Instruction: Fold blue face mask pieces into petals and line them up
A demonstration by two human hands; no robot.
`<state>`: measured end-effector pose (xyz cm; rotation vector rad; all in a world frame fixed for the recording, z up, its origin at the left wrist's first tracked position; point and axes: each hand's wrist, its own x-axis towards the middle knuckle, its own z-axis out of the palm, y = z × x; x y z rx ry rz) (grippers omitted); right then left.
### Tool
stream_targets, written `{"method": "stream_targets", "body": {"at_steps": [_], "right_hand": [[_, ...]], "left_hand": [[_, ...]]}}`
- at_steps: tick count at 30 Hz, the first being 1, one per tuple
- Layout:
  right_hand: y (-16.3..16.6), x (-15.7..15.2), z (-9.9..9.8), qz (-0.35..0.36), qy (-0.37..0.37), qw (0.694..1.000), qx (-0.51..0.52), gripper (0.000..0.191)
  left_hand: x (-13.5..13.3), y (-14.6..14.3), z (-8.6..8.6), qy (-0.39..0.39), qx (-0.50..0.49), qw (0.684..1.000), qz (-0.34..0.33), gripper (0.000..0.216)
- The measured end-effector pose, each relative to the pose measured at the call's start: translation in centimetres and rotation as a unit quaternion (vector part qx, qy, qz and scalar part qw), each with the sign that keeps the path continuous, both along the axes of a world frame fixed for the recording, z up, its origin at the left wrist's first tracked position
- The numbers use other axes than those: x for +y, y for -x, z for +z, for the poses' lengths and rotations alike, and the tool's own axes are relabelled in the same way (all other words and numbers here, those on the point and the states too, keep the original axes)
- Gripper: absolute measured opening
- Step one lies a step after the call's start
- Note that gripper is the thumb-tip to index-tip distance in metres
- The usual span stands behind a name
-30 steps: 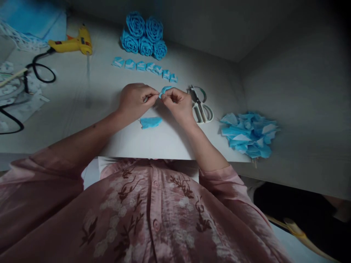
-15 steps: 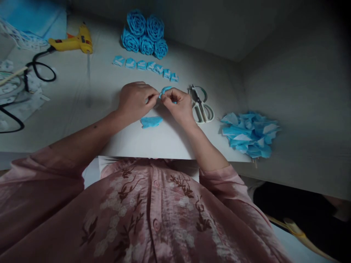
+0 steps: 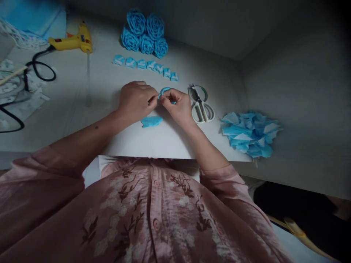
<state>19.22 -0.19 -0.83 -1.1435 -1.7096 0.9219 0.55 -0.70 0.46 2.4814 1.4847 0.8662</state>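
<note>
Over the middle of the white table, both my hands pinch a small piece of blue fabric (image 3: 164, 90). My left hand (image 3: 138, 98) has its thumb and forefinger closed at the piece's left end. My right hand (image 3: 177, 106) grips the same piece from the right, its fingers hiding part of it. Below my hands a flat blue fabric scrap (image 3: 151, 121) lies on the table. Beyond them runs a row of several small folded blue pieces (image 3: 141, 64). Scissors (image 3: 201, 104) with pale handles lie just right of my right hand.
Several rolled blue fabric roses (image 3: 146, 44) are stacked at the back. A yellow glue gun (image 3: 71, 43) with a black cord stands at the left, near blue sheets (image 3: 33, 18). At the right lies a heap of blue cut pieces (image 3: 249, 133) by the table edge.
My hands stay almost in place, still pinching the blue fabric piece. The left thumb and fingers have drawn closer together. Nothing else has visibly moved.
</note>
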Motion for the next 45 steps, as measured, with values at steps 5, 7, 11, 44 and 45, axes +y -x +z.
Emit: {"method": "stream_targets", "body": {"at_steps": [5, 7, 11, 44, 45], "right_hand": [[-0.1, 0.2, -0.2, 0.016, 0.002, 1.0, 0.012, 0.023], [-0.1, 0.3, -0.3, 0.024, 0.009, 0.999, 0.035, 0.021], [-0.1, 0.5, -0.1, 0.031, 0.047, 0.994, 0.094, 0.019], [-1.3, 1.4, 1.5, -0.043, 0.174, 0.948, 0.264, 0.026], [-1.3, 1.3, 1.5, -0.041, 0.173, 0.949, 0.261, 0.026]], "left_hand": [[-0.3, -0.5, 0.8, 0.021, -0.004, 0.999, 0.027, 0.022], [-0.4, -0.6, 1.1, 0.048, -0.066, 0.996, 0.04, 0.019], [-0.5, -0.7, 1.9, 0.15, -0.263, 0.951, 0.06, 0.02], [4.2, 8.7, 6.1, 0.09, -0.511, 0.839, 0.166, 0.048], [4.1, 10.6, 6.7, 0.058, -0.484, 0.854, 0.179, 0.049]]}}
